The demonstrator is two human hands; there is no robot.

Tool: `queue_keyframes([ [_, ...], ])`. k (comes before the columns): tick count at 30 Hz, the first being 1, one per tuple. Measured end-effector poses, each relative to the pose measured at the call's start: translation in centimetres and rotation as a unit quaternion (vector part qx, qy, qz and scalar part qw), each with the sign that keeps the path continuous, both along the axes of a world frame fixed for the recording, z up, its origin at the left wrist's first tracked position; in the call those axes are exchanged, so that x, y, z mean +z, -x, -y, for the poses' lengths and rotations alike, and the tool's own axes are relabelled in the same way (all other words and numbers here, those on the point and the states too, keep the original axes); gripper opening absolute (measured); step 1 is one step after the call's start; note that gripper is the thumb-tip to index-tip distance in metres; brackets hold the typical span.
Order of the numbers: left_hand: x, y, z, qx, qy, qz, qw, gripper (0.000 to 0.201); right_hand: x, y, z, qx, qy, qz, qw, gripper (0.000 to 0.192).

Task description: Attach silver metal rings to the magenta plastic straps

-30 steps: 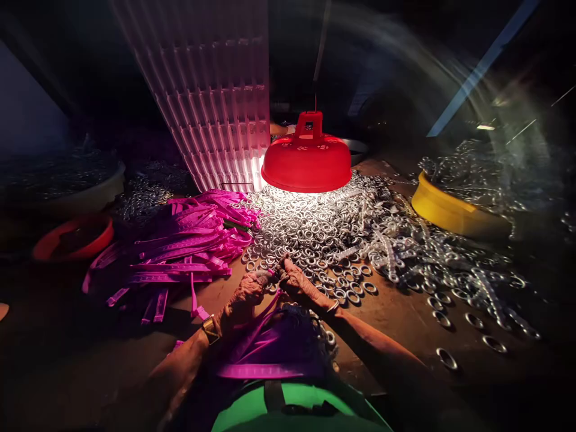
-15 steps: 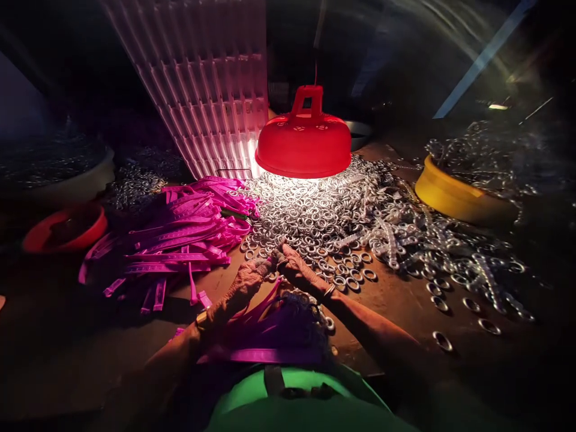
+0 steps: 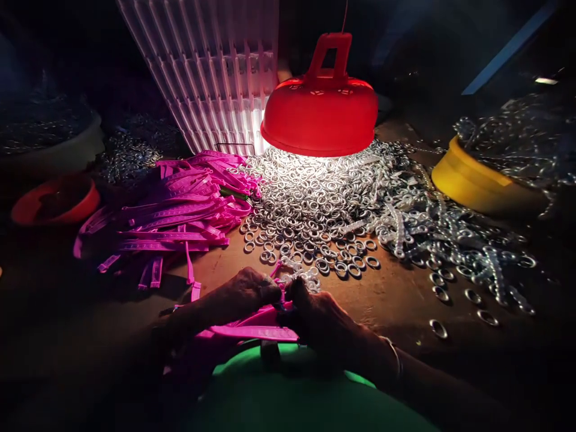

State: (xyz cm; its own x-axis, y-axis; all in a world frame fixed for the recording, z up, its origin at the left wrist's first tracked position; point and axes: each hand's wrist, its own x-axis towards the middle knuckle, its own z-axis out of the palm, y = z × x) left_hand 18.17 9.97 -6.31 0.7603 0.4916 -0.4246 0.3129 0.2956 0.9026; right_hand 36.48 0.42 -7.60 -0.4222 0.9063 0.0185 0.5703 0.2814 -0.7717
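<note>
My left hand (image 3: 245, 294) and my right hand (image 3: 319, 315) meet low in the middle, close to my body. Between their fingertips they pinch a pink plastic strap (image 3: 256, 330) carrying a short string of metal rings (image 3: 300, 276). More pink straps lie under my hands, over a green surface (image 3: 288, 396) at the bottom edge. A big heap of loose metal rings (image 3: 315, 198) lies just beyond my hands under a red hanging lamp (image 3: 320, 114). A pile of pink straps (image 3: 175, 210) lies to the left of the rings.
A yellow bowl (image 3: 477, 180) heaped with ringed strips stands at the right. Scattered rings (image 3: 450, 264) spread over the brown table toward it. A white ribbed crate (image 3: 211, 66) leans at the back. An orange bowl (image 3: 54, 201) and a pale bowl (image 3: 54, 150) of rings sit at the left.
Both hands have drawn back from the edge of the ring heap toward my body, with the strap and rings between them. The view has tilted down and closer.
</note>
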Motion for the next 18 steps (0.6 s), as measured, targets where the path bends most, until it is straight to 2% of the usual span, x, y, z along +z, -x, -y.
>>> queue_keyframes([
  [2,-0.7,0.2,1.7,0.004,0.033,0.028,0.999,0.042,-0.1,0.2,1.4,-0.017,0.004,0.009,1.0,0.028],
  [4,-1.0,0.4,3.4,0.041,0.063,0.047,0.996,0.038,-0.2,0.5,2.2,-0.035,0.037,0.002,0.999,0.024],
  [8,-0.8,0.7,5.6,0.085,0.07,0.042,0.993,0.036,-0.3,1.3,2.4,-0.048,0.098,-0.048,0.993,0.03],
  [10,-0.8,0.7,5.9,0.103,0.099,0.049,0.989,0.038,-0.4,1.5,2.2,-0.042,0.132,-0.085,0.987,0.031],
  [13,-1.0,0.4,5.8,0.117,0.142,0.058,0.981,0.039,-0.3,1.5,1.9,-0.017,0.165,-0.106,0.98,0.023],
  [16,-1.6,0.2,5.7,0.105,0.175,0.056,0.977,0.043,0.6,1.2,1.5,0.02,0.199,-0.078,0.977,0.014],
  [18,-1.9,0.4,5.7,0.096,0.199,0.065,0.973,0.044,1.4,1.1,1.0,0.033,0.187,-0.039,0.981,0.009],
])
